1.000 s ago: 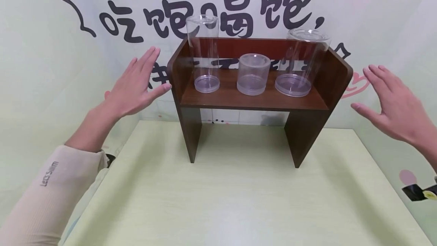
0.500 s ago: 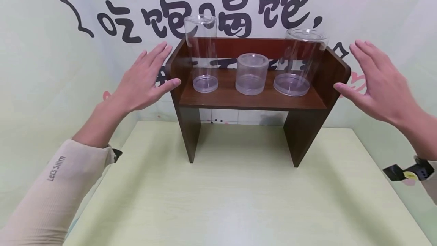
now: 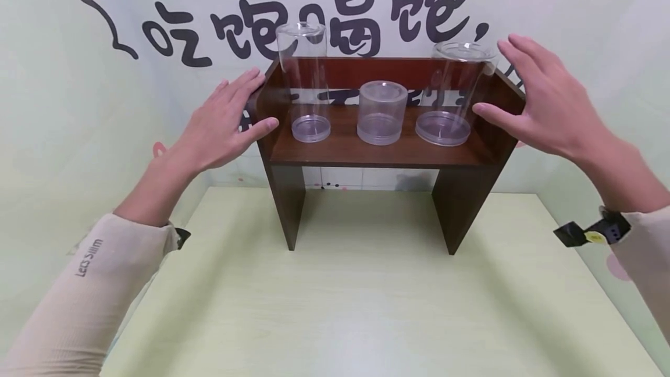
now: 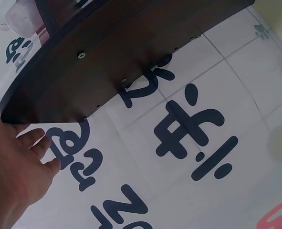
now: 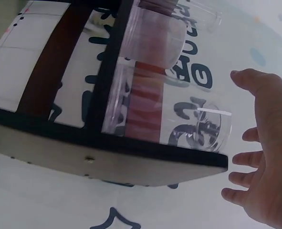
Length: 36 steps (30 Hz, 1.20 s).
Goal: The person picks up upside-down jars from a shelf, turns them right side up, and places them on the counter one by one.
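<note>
Three clear jars (image 3: 381, 114) on a brown shelf (image 3: 345, 156)
Left hand (image 3: 220, 127) and right hand (image 3: 555, 106), fingers straight, holding nothing, are by the shelf's sides, which stands on the bench (image 3: 366, 307). A bump could tip tall jars.

Towards twelve o'clock, glossy, plastic-looking containers (image 3: 382, 114) top a smooth, wood-look shelf (image 3: 340, 155); towards six, the tabletop (image 3: 356, 295) shines softly.

The wooden shelf (image 3: 382, 159) hides much of the lower wall lettering (image 3: 344, 98), and the right hand (image 3: 555, 106) covers part of the right side panel (image 3: 466, 196) (any contact there is unclear). The head view's bottom edge crops the worktop (image 3: 361, 295); the yellow label's (image 3: 595, 237) print is too small to read.
</note>
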### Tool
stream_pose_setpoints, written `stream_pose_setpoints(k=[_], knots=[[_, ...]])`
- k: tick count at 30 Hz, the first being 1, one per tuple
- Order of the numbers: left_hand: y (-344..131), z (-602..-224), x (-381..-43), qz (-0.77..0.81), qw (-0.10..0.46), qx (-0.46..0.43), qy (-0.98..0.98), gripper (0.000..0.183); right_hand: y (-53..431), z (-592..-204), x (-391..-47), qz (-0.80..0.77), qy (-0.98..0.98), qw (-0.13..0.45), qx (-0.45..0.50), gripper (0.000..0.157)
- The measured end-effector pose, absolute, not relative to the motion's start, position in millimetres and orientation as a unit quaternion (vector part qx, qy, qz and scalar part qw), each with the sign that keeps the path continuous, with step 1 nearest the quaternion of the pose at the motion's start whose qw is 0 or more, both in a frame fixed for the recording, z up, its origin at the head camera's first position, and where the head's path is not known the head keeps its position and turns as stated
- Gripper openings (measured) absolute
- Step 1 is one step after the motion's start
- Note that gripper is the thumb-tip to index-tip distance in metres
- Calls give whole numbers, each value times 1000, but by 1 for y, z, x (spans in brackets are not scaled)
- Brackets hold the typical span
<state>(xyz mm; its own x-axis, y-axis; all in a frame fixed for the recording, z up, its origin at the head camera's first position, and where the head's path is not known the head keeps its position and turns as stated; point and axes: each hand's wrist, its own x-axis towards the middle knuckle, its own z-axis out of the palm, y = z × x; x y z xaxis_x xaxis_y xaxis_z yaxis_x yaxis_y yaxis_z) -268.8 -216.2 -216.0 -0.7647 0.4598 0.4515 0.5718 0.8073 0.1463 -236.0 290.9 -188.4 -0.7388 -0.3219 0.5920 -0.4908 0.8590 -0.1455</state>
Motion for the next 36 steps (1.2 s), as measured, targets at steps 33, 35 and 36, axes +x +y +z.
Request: stream_pose_setpoints(k=[33, 35, 36], knots=[[-212, -215, -271, -158, 195, -292, -923, 79, 238, -168, -285, 117, -958, 204, 163, 81], [-213, -216, -271, -153, 199, -294, -922, 79, 237, -169, -286, 122, -954, 218, 169, 78], [-213, -216, -272, -151, 202, -295, -922, 79, 236, -170, -286, 125, -951, 224, 170, 76]])
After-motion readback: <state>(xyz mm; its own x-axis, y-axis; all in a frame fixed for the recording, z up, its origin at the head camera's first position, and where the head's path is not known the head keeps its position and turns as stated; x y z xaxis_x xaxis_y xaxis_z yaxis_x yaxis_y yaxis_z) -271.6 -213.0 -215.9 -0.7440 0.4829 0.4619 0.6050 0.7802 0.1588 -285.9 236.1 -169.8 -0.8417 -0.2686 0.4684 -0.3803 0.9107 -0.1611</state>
